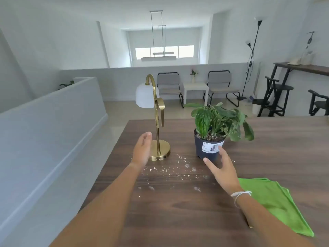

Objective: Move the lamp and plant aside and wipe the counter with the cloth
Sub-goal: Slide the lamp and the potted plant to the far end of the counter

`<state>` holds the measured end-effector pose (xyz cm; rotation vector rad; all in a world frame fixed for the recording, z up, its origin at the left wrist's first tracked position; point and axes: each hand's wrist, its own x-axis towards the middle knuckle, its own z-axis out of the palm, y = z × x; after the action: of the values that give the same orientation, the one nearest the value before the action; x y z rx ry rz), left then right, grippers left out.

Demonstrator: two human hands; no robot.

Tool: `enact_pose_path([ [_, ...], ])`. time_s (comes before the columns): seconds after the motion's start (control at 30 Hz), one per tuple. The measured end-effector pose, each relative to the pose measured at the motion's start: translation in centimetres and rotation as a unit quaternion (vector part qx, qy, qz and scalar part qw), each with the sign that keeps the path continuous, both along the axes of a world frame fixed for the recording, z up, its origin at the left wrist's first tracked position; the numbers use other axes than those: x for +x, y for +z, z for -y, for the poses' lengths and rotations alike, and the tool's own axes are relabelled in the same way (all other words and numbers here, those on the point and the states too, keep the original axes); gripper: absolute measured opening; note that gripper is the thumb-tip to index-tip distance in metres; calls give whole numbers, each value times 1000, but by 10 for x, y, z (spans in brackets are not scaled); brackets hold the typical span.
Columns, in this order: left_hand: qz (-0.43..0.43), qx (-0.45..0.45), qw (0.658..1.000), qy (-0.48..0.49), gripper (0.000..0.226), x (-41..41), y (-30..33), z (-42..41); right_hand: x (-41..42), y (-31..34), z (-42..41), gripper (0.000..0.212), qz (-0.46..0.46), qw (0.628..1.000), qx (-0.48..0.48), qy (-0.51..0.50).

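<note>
Currently, on your dark wood-grain counter (267, 154): brass gooseneck lamp with white shade (156, 122), your left hand (142, 150) open just beside its stem, holding nothing; right of lamp, leafy green plant in black plastic pot (210, 139), your right hand (222, 170) open near it, empty; green cloth (277, 202) farther right.

1. I see soft, even daylight; the far window (164, 52) is overexposed.
2. Shadows on the counter (267, 148) are faint.
3. Straight walls bend near the edges; the whole picture is slightly soft.
</note>
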<state>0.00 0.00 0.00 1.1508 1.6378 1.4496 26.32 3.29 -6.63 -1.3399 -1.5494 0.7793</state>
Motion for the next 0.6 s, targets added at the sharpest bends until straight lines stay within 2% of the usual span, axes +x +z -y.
enact_pose_path([
  [0.07,65,19,998,8,46,4,5,-12,1,2,-12,75,-10,1000,17,-3],
  [0.13,94,33,995,11,54,7,12,-25,0,2,-22,77,-12,1000,28,-7],
  [0.3,115,33,993,-18,61,10,10,-49,-6,-4,-34,88,-39,998,52,-23],
  [0.47,143,63,987,-48,56,7,13,-66,-14,-2,-45,95,-66,995,49,-60],
  [0.6,207,80,972,-79,61,3,13,-73,-22,-4,-48,98,-82,992,48,-77],
])
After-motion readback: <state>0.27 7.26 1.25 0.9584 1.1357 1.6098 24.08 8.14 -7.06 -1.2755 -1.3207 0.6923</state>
